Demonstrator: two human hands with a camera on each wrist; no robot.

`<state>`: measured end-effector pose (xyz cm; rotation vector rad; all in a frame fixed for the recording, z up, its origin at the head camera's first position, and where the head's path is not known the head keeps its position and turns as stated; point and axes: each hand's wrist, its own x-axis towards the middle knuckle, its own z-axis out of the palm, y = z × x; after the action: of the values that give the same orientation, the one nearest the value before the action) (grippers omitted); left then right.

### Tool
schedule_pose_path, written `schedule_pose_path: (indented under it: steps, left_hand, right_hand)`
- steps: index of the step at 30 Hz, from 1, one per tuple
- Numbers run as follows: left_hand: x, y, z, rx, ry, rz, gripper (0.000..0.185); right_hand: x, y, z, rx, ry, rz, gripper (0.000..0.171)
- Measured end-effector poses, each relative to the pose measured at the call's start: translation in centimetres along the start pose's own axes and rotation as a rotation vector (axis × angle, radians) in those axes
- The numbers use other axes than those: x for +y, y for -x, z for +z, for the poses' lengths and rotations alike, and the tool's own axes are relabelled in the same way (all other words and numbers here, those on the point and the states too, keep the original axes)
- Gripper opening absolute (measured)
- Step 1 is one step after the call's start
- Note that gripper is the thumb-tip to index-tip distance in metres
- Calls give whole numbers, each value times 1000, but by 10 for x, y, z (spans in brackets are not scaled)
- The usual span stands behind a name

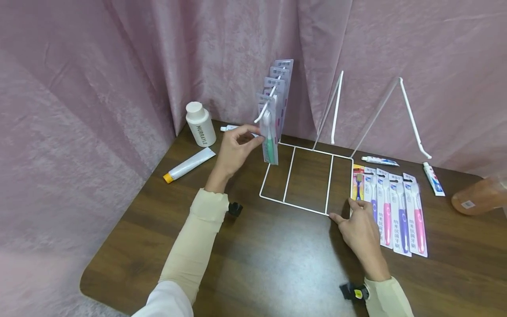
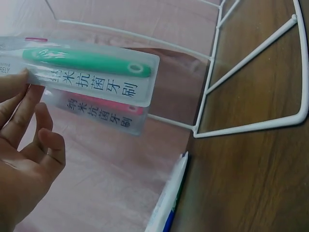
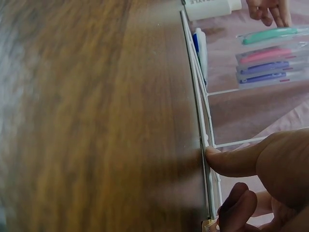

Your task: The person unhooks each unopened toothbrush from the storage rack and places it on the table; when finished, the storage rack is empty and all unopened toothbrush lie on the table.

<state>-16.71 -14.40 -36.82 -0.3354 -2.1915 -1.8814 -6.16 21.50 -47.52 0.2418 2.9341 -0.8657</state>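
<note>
Left hand (image 1: 233, 149) is up at the left peg of the white wire rack (image 1: 306, 176), thumb and fingertips pinching the edge of the front toothbrush pack (image 1: 269, 136), the one with the green brush. That pack hangs on the peg, frontmost of a row of hanging packs (image 1: 280, 83); in the left wrist view the green brush pack (image 2: 91, 67) sits over a pink one just behind it, with the fingers (image 2: 19, 92) on its left edge.

Right hand (image 1: 362, 231) is low on the table (image 1: 277, 264) at the rack's front right corner. Thumb tip (image 3: 215, 157) presses against the base wire, other fingers loosely curled, nothing held. Hand partly overlaps the near end of the flat row of toothbrush packs (image 1: 396, 211) lying right of the rack: blue, pink, purple, pink brushes.

Rack's two other pegs on the right side are bare.

Also on the table:
- white bottle (image 1: 200, 124), back left
- white tube with orange cap (image 1: 189, 164), in front of the bottle
- small toothpaste tube (image 1: 233, 128) behind the left hand
- two more tubes (image 1: 379, 160) (image 1: 433, 178) back right
- blurred brownish object (image 1: 479, 196) at the far right edge, cannot tell what it is

Pink curtain (image 1: 119, 66) behind and left of the table.
</note>
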Motion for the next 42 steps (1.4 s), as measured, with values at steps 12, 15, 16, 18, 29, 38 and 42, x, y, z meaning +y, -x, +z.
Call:
schedule_pose_path:
  steps: [12,15,16,18,29,38,42]
  left_hand:
    - [4,7,2,96,28,70,19]
    - [4,11,3,112,29,77,19]
    - [3,12,4,116,32,81,19]
    - [4,13,5,123,44,95,19]
    - [5,26,8,47,11,57,18]
    - [-22,60,-6,-37,-67,-82,16]
    - [-31,70,-13,-81,-118,-170,16]
  right_hand:
    - [-16,7,-7,-11,0,7,88]
    - [-16,7,-6,-20,-2,11,89]
    - [-16,7,-5,-15,1,7,89]
    - [-15,7,-4,-11,3,8,88]
    - [-10,6,5,5,4,7,86]
    - [-28,11,-14,-43,18,46,87]
    - [-34,14,-18,-65,20,67,86]
